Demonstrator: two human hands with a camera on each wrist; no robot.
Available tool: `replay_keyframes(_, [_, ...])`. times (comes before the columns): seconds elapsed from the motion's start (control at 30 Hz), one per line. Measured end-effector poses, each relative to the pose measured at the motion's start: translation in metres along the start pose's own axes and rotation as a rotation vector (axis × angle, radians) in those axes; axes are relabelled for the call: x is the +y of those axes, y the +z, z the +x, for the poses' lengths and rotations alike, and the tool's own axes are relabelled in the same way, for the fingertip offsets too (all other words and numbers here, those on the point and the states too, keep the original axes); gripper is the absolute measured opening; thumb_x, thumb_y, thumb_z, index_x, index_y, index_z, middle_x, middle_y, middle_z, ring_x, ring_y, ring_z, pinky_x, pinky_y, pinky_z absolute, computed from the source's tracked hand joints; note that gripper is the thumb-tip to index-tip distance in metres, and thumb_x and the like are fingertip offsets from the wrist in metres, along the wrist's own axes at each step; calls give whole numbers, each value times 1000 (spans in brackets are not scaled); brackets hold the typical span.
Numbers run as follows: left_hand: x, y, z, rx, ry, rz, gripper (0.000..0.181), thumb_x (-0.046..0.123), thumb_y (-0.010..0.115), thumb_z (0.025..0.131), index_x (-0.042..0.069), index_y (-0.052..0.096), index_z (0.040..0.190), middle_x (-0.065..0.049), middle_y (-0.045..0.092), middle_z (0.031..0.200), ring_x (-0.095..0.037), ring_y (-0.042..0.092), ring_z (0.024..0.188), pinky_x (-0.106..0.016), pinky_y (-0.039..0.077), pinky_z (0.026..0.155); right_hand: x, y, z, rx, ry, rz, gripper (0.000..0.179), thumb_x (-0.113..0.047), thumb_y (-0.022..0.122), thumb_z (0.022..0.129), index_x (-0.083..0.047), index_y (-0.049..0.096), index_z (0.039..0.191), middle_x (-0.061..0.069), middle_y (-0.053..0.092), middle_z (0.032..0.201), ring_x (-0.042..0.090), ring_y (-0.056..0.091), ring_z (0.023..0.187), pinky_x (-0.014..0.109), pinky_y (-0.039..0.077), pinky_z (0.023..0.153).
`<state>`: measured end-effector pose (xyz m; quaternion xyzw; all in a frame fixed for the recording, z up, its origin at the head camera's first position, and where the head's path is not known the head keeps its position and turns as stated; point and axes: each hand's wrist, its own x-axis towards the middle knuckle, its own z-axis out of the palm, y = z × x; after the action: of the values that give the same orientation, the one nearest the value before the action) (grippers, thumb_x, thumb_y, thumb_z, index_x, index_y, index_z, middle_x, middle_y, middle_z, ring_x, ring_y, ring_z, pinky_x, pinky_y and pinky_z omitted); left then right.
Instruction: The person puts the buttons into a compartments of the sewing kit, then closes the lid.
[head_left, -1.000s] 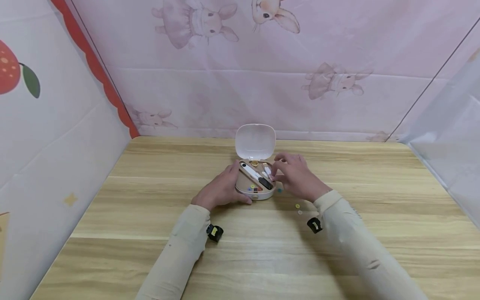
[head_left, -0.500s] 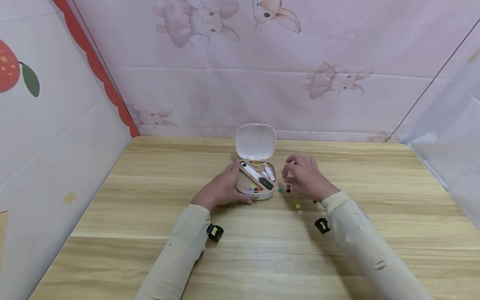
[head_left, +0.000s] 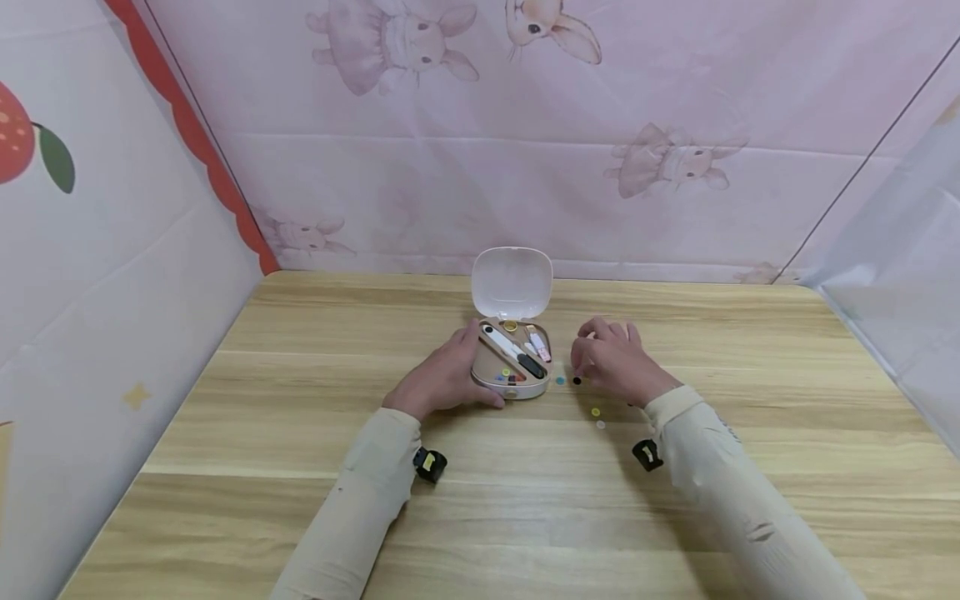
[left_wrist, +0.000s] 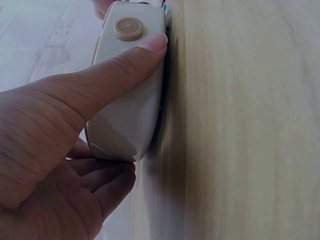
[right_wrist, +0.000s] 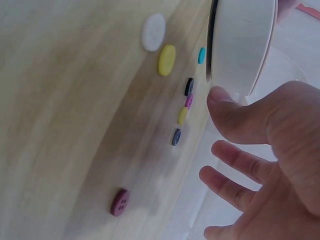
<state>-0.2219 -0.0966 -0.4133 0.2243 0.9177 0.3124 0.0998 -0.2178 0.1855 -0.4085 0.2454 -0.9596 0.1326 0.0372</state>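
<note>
My left hand (head_left: 446, 375) grips the left side of a small white sewing box (head_left: 529, 392), its thumb along the front wall below a round tan catch (left_wrist: 128, 29). The lid (head_left: 512, 282) stands raised. Inside lie a white tool with a black end (head_left: 513, 352), a small white-and-pink piece (head_left: 538, 343) and a yellow ring (head_left: 510, 326). My right hand (head_left: 618, 360) hovers right of the box, over loose buttons, thumb and fingers apart and holding nothing visible. In the right wrist view, a black button (right_wrist: 189, 87) and a magenta button (right_wrist: 189, 100) lie near the thumb.
Other buttons lie on the wooden table (head_left: 487, 517): white (right_wrist: 153, 32), yellow (right_wrist: 167, 60), teal (right_wrist: 201, 55), dark blue-grey (right_wrist: 176, 137) and maroon (right_wrist: 120, 202). A pink rabbit-print backdrop (head_left: 420, 208) rises behind the table's far edge.
My right hand has drawn away from the box's right compartment to the right, uncovering the white-and-pink piece and some buttons. My left hand keeps its hold on the box.
</note>
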Motion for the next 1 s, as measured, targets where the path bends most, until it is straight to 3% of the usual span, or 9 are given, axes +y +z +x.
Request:
replay_keyframes(0.53, [2, -1, 1, -2, -10, 3, 130, 36, 91, 75, 4, -1, 162, -20, 23, 163, -28, 32, 145, -42, 28, 119, 1, 2, -3, -35, 23, -10, 13, -7, 82, 84, -17, 72, 83, 20, 56, 128, 47, 50, 116, 76, 20, 104])
replay_keyframes(1.0, [1, -1, 1, -2, -12, 2, 130, 37, 91, 76, 5, 0, 162, -20, 24, 163, -28, 32, 145, -42, 28, 119, -1, 2, -1, -62, 40, 23, 16, -5, 81, 85, -17, 72, 85, 18, 55, 129, 45, 49, 116, 76, 19, 105])
